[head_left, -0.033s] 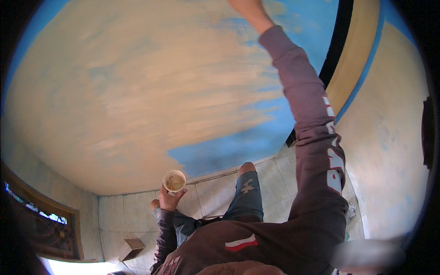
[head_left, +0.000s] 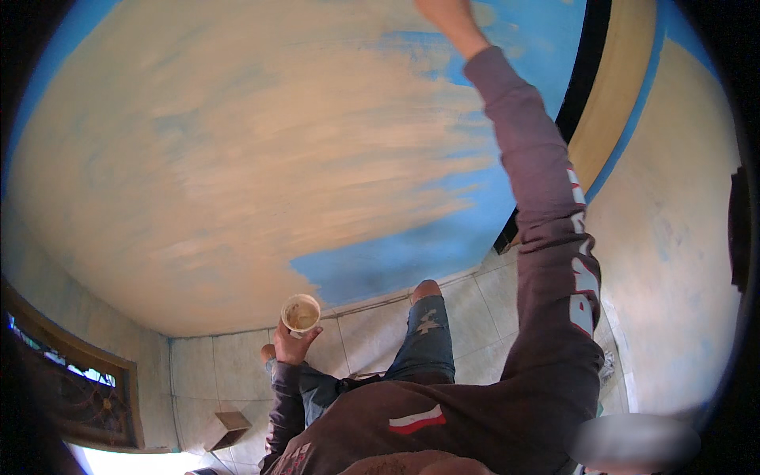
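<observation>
My left hand point(head_left: 293, 345) is wrapped round a small white cup point(head_left: 301, 314) and holds it upright, low in front of the wall. Light brownish paint seems to lie in the cup. My right arm reaches far up along the wall point(head_left: 237, 166). The right hand point(head_left: 445, 16) is cut off by the top edge, so its fingers and anything in them are hidden. Beige paint in streaky strokes covers much of the wall; a blue patch point(head_left: 388, 261) shows low down, and more blue lies near the right hand.
A black vertical strip point(head_left: 582, 79) borders the painted wall on the right, with a beige side wall point(head_left: 665, 237) beyond it. Pale floor tiles point(head_left: 372, 336) run below. At lower left are a wood-framed window point(head_left: 87, 396) and a small brown box-like object point(head_left: 229, 431).
My right arm and hand have shifted a little to the right along the wall. The left hand and the cup have stayed in place.
</observation>
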`<move>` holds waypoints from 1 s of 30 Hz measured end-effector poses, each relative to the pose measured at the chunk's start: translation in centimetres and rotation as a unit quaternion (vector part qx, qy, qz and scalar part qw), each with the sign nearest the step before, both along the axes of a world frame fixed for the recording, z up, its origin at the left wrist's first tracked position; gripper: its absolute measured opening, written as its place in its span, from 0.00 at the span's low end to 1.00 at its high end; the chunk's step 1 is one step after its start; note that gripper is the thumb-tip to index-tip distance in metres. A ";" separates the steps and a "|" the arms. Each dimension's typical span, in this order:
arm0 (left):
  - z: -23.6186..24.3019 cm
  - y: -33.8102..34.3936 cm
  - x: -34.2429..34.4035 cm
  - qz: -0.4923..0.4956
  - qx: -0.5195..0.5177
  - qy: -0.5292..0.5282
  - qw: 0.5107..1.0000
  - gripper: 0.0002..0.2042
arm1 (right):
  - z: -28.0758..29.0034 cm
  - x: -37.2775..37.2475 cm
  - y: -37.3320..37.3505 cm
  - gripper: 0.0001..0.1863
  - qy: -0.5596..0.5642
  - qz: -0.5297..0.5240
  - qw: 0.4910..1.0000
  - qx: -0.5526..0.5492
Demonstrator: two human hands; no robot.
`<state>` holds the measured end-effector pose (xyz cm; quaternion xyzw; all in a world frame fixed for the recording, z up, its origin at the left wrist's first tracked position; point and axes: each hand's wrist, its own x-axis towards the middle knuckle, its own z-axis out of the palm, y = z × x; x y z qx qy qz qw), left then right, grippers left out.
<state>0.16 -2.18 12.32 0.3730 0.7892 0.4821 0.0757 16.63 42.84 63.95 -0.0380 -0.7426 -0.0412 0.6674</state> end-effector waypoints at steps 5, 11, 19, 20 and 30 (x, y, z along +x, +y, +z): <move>-1.8 0.1 -0.4 0.000 0.032 -0.023 0.999 0.39 | -1.5 11.9 8.1 0.16 0.021 -0.103 0.994 -0.028; 0.9 0.1 0.7 -0.023 0.056 -0.011 0.998 0.38 | -1.7 21.2 8.7 0.27 0.038 -0.227 0.964 -0.129; 2.3 -0.3 0.8 -0.039 0.011 0.003 0.999 0.40 | 1.6 25.3 8.8 0.28 0.025 -0.362 0.924 -0.120; 2.2 -0.5 0.7 -0.045 0.020 -0.002 0.999 0.40 | 1.4 25.5 8.8 0.28 0.034 -0.350 0.929 -0.119; 1.0 -0.2 0.4 -0.017 0.021 0.010 1.000 0.39 | -1.3 22.8 9.9 0.17 -0.003 -0.424 0.900 0.096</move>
